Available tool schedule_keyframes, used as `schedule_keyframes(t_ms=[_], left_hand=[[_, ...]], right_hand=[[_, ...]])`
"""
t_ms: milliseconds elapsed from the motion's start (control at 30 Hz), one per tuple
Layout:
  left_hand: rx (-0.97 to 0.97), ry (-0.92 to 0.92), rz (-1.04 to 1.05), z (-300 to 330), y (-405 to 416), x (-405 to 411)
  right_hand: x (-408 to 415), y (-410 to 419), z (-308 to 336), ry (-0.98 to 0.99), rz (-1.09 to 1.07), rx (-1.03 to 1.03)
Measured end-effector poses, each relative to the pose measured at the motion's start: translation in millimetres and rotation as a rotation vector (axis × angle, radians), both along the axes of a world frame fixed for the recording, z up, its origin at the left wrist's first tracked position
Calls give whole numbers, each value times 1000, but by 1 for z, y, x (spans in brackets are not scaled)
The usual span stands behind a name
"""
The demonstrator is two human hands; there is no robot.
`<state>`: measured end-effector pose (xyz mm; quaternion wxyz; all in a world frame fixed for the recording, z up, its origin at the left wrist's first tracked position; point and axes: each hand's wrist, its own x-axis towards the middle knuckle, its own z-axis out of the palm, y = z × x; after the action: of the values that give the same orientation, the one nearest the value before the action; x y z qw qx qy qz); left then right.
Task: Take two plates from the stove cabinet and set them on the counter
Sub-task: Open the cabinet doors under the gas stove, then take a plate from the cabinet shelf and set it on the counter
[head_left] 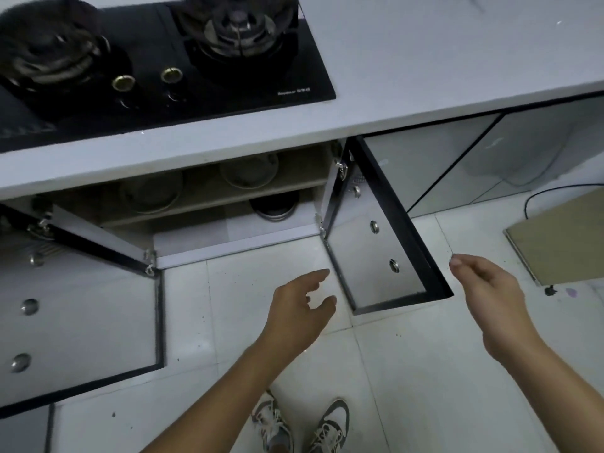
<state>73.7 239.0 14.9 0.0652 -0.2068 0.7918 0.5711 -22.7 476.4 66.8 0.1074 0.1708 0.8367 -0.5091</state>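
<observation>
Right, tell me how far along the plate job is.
Done: both cabinet doors, left door and right door, stand open under the stove. In hand: nothing; the left hand and right hand are empty, out in front of the opening. Left: lift two plates off the shelf and set them on the counter.

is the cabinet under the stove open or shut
Open: the left door and the right door are both swung out over the floor, showing dishes on the upper shelf.
</observation>
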Motion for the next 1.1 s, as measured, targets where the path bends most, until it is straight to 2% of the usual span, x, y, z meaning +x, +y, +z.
schedule_keyframes(t_ms=[200,367,700,900,1100], left_hand=[[-292,87,-52,50,-53,6],[-442,122,-80,87,-100,16],[-333,74,62,89,-167,13],[-291,50,151,63,-183,-17],[-222,-16,250,13,-188,-49]], right_hand=[[7,-56,45,149,178,35],[17,-106,76,140,343,62],[6,-187,80,128,438,-103],[-24,-211,46,55,475,-160],[-65,-228,-15,-40,470,-213]])
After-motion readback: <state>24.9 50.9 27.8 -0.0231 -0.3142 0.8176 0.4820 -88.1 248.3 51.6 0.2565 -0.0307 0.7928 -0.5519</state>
